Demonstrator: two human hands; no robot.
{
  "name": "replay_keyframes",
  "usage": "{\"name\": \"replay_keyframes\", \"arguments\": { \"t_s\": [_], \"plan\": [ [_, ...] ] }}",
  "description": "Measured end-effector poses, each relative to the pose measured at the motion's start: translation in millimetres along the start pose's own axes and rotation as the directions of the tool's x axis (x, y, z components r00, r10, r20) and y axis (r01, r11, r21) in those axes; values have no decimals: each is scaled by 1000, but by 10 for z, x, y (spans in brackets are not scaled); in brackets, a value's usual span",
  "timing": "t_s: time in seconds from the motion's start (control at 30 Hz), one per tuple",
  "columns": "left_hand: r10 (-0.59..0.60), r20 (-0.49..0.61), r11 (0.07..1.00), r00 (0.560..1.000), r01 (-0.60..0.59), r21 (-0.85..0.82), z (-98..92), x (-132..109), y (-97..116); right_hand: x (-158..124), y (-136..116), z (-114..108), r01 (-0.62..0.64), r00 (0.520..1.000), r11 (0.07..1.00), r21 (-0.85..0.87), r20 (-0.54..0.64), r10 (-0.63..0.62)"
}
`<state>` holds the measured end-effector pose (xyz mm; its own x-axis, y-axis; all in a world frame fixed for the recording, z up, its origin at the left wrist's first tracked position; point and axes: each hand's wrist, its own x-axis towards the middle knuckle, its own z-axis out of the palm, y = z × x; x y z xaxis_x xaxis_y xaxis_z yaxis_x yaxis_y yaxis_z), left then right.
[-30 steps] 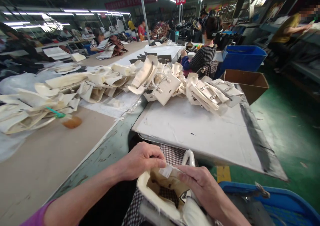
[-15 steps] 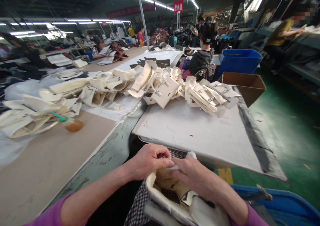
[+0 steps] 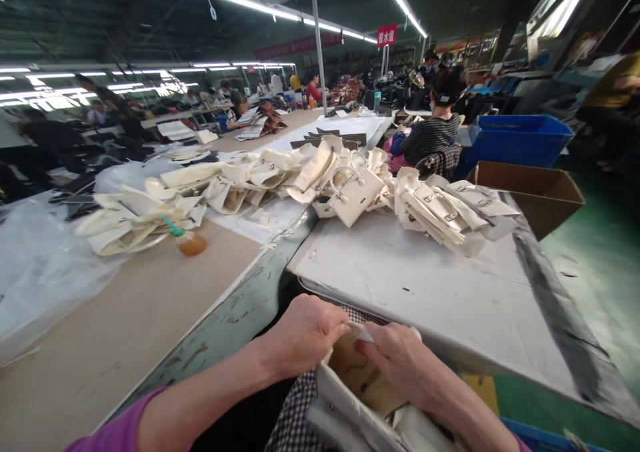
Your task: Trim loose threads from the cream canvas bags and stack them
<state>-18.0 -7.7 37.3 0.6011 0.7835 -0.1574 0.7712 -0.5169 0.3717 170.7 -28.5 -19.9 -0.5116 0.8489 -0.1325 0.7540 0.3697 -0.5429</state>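
Note:
A cream handbag lies on my lap over a checked cloth, its mouth facing up and its tan inside showing. My left hand is closed on the far left part of the bag's rim, fingertips pressed together there. My right hand pinches the same rim just to the right, thumb and fingers partly inside the opening. The two hands are a short way apart. Part of the bag's near side drops out of the bottom of the view.
Ahead, a white-covered table bears a row of cream bags. On the left table stands a small bottle of amber liquid beside plastic sheeting. A blue bin and a cardboard box stand right of a seated person.
My hands have drawn slightly apart along the rim, and more of the bag's inside shows between them. The view has swung left, so the surroundings sit farther right.

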Motion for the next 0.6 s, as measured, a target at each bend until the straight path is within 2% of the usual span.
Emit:
{"name": "replay_keyframes", "arguments": {
  "t_s": [0.13,0.2,0.37,0.43,0.5,0.53,0.6],
  "plan": [
    [-7,-24,996,1000,5,-84,-8,38,-4,-20,28,-12,0,1000,1000,15,-5,0],
    [-9,-10,998,1000,8,-61,-60,35,41,-55,39,-11,-9,1000,1000,20,-11,9],
    [11,-3,952,1000,-10,307,-59,-21,179,-120,26,74,-43,998,999,26,-52,45],
    [33,-2,930,999,-30,367,-21,-10,208,-123,41,107,-41,997,998,50,-67,44],
    [35,6,950,999,-35,312,-27,30,214,-137,94,109,-28,996,995,91,-80,36],
    [33,24,974,999,-37,225,-54,55,207,-158,140,98,-20,997,995,103,-77,28],
    [58,106,993,993,-47,-106,-142,101,162,-245,267,60,-37,989,978,203,-130,64]
  ]
}}
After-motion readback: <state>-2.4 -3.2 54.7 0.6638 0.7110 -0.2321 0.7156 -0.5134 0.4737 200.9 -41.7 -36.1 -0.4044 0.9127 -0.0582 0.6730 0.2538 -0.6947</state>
